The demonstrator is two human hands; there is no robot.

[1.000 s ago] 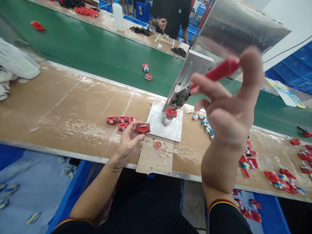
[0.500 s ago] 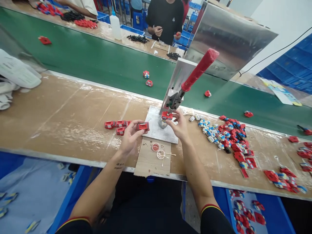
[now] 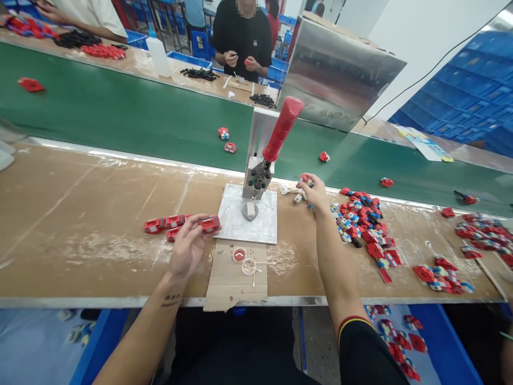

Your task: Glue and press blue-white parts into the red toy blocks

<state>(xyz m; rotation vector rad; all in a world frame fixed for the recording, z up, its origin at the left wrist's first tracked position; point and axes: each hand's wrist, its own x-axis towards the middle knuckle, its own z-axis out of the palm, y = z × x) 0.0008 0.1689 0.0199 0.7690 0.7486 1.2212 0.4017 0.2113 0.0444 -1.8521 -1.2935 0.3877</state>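
Note:
My left hand (image 3: 187, 247) holds a red toy car shell (image 3: 209, 224) over the left edge of the white base plate (image 3: 228, 224). Several like red pieces (image 3: 154, 225) lie just left of its fingers. On the plate stands a hand press with a red lever (image 3: 282, 128). Under the press, a small pale block (image 3: 250, 208) sits on a grey holder. Right of the press, my right hand (image 3: 315, 193) is closed round a small red, white and blue piece (image 3: 305, 180), raised near the conveyor's edge.
A heap of red, white and blue pieces (image 3: 363, 214) spreads to the right. Two small cups (image 3: 239, 254) and cotton swabs lie on cardboard (image 3: 224, 283) in front. Beyond runs a green conveyor (image 3: 160, 112) with scattered pieces. A person (image 3: 243, 40) works across it.
My right hand has moved from the press out to the right, carrying the piece. The holder under the press is now uncovered. The camera view has shifted; my left hand still holds the red shell.

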